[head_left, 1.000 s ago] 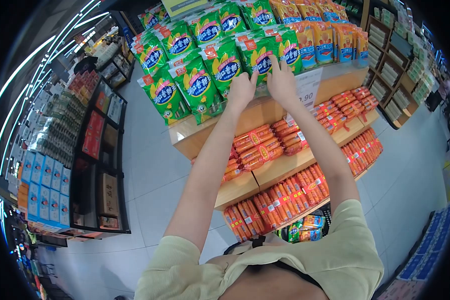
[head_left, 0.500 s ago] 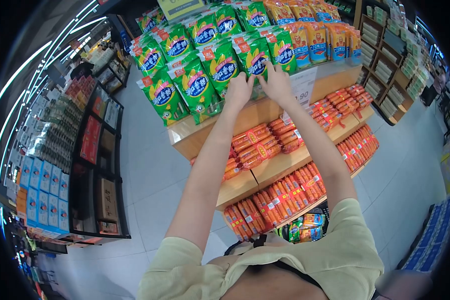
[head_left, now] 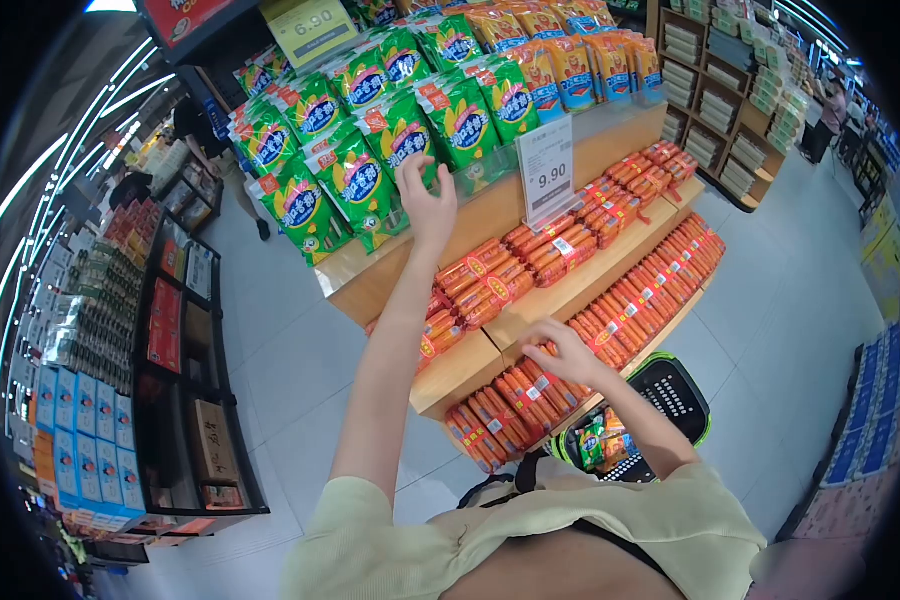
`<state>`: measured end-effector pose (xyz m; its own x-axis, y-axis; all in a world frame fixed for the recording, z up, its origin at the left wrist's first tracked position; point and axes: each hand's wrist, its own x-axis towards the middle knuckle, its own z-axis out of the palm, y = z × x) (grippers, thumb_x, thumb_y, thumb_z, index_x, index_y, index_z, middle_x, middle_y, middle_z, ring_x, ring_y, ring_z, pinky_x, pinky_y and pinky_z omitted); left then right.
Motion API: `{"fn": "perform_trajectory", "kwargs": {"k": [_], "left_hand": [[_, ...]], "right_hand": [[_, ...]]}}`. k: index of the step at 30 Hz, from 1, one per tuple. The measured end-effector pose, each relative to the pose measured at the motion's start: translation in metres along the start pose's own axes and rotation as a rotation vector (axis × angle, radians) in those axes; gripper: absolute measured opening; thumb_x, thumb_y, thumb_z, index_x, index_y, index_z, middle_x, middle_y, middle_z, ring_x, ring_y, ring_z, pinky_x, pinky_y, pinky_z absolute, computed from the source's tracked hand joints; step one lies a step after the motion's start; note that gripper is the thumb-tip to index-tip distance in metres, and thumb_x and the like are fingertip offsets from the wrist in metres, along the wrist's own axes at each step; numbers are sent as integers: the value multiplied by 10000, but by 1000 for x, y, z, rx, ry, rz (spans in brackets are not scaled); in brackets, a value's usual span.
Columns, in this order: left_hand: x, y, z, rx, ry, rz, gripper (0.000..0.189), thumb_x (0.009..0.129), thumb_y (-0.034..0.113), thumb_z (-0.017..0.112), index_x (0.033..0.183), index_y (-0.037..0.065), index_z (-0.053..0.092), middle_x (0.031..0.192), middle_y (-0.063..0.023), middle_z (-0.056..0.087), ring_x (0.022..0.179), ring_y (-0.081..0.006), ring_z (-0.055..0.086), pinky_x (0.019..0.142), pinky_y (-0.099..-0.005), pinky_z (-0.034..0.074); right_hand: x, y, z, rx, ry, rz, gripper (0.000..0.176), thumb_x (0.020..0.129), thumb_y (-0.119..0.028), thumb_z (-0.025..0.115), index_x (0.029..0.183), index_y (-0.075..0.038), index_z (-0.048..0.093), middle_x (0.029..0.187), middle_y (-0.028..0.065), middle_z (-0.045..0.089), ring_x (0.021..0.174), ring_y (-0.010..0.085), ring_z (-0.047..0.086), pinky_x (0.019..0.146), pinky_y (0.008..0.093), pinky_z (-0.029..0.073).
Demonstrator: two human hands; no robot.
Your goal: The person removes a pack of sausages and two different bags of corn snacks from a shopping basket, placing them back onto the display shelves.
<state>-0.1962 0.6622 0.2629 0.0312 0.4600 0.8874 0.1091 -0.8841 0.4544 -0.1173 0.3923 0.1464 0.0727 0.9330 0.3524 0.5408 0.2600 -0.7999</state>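
Green packets (head_left: pixel 360 182) stand in rows on the top shelf behind a clear front lip. My left hand (head_left: pixel 427 200) is raised in front of them, fingers curled apart and holding nothing. Lower and to the right, my right hand (head_left: pixel 560 352) hovers over the lower shelves with bent, parted fingers and nothing in it. Red sausage packs (head_left: pixel 485 282) lie on the middle shelf, and more sausage packs (head_left: pixel 520 402) line the bottom one. Orange-and-blue packets (head_left: pixel 573 72) are to the right of the green ones.
A price sign (head_left: pixel 547 172) stands at the shelf front. On the floor, a black basket (head_left: pixel 667 400) with a green rim holds several packets. Dark shelving (head_left: pixel 195 395) is at left, a wooden rack (head_left: pixel 722 95) at upper right. People (head_left: pixel 827 115) are in the distance.
My right hand has left the green packets and dropped toward the lower shelves. My left hand has moved slightly left, off the packets. The view has shifted, showing more of the basket.
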Motion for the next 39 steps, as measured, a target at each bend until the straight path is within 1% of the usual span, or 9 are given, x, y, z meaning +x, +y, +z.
{"fn": "perform_trajectory", "kwargs": {"k": [1,3,7,9,14,21,25,34,39], "left_hand": [[-12,7,-9,8,21,57,226,788,42,631,974,0,510,1027,-151,516,906,-274,551,792,-353,460],[-49,29,-34,-86,-8,-52,208,800,30,619,977,2,512,1038,-141,516,914,-245,551,794,-333,462],[-147,67,-93,-369,-160,-382,128,851,9,579,965,11,521,1030,-103,548,920,-149,553,789,-274,466],[-192,93,-121,-467,-221,-573,106,866,17,570,963,11,526,989,-88,567,888,-132,559,774,-262,464],[-289,144,-183,-552,-278,-1021,90,885,39,566,964,6,540,870,-61,609,728,-100,570,692,-222,455],[-382,159,-241,-560,-728,-1220,112,868,57,599,966,22,557,868,-50,617,738,-87,572,648,-226,483],[-396,144,-249,-545,-793,-1186,115,873,63,590,978,26,559,870,-47,624,740,-90,579,655,-220,484],[-446,169,-218,-349,-914,-1269,118,883,61,561,999,43,555,872,-56,627,702,-96,575,620,-218,465],[-494,229,-193,-323,-1158,-1554,157,900,117,542,1036,41,558,894,-68,631,695,-125,594,639,-236,484]], "right_hand": [[-42,18,4,97,-39,212,204,863,-169,606,1024,-45,600,905,77,593,885,196,575,835,327,450],[-128,49,21,570,264,525,169,880,-181,604,957,-31,594,857,31,602,765,120,591,719,259,485],[-264,34,31,579,884,1194,161,880,-193,545,982,-71,571,797,21,571,702,109,552,651,258,467],[-302,15,38,722,1035,1313,186,873,-213,544,997,-76,555,784,15,552,728,126,547,665,281,469],[-333,-17,81,1031,1042,1163,202,874,-226,532,998,-66,536,845,45,562,806,183,558,764,333,476],[-359,-45,121,1243,972,1245,165,875,-217,533,974,-84,532,821,49,545,817,182,542,781,325,465],[-387,-35,128,1301,1058,1231,158,879,-217,529,969,-87,529,828,49,543,802,179,544,772,317,465],[-434,-53,106,1045,865,1237,200,893,-239,523,954,-49,538,806,62,597,759,164,576,743,301,477],[-503,-61,85,833,800,1325,198,892,-234,521,952,-52,571,807,64,620,752,145,597,683,286,489]]}}
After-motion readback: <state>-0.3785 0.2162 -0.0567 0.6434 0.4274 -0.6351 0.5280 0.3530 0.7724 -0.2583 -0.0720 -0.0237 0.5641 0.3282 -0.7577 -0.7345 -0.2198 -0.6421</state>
